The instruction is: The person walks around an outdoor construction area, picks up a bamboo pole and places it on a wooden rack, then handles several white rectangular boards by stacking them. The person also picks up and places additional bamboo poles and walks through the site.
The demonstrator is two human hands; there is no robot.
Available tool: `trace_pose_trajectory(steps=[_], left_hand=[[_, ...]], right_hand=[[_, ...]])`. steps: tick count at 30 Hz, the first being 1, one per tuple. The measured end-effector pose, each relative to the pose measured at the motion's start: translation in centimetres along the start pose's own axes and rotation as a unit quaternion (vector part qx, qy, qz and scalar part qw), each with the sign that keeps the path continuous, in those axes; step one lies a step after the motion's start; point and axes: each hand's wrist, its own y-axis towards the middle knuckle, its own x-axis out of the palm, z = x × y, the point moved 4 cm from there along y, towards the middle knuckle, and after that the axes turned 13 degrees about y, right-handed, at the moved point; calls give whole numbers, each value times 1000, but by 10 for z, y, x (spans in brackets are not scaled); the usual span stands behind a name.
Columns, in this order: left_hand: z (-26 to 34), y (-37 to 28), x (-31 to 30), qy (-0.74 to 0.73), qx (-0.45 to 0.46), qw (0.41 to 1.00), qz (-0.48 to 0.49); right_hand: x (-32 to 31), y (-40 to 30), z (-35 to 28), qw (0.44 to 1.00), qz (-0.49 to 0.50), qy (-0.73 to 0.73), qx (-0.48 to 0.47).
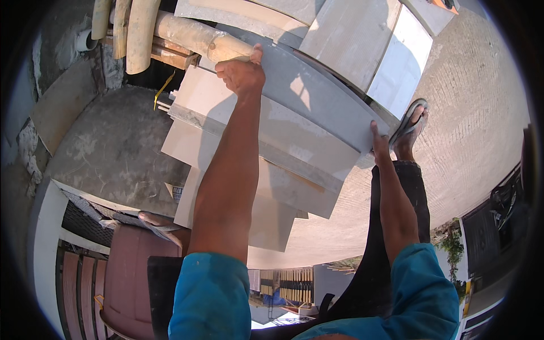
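My left hand (pixel 243 75) is curled against the cut end of a bamboo pole (pixel 191 36), its thumb raised beside that end. Under it lies a long grey flat board (pixel 335 106), with a small patch of sunlight on its face. At the board's right end, my right hand (pixel 380 142) pinches the corner, thumb on top and fingers hidden beneath. Nearer me, several pale tile-like boards (pixel 306 136) overlap in a stepped stack, partly in shadow. My left forearm covers part of that stack.
More flat boards (pixel 350 40) lie beyond, beside a pale concrete floor (pixel 467 97). Upright bamboo pieces (pixel 142 38) and a white pipe end (pixel 86 41) are at upper left. My sandalled feet (pixel 410 121) flank the stack. A reddish-brown panel (pixel 131 272) is at lower left.
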Motion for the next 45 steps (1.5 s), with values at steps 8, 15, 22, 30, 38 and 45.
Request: trace_pose_trajectory(steps=[8,15,22,30,38,45], left_hand=[[-3,-8,-5,-38,39,997,-61],[-67,-117,40,264,533,799,86],[-58,-113,58,328,582,741,-67],[-80,-122,55,293,580,759,-39],[-139,-142,31,296,587,752,-41],[-147,-140,23,236,569,787,-32]], right_hand=[[-14,10,15,994,57,-92,-29],[53,-122,-76,817,116,-291,-483],[107,-131,-81,834,26,-242,-496],[119,-77,-131,813,-52,-356,-458],[125,-62,-147,846,-95,-413,-323],[128,-74,-146,841,-63,-429,-323]])
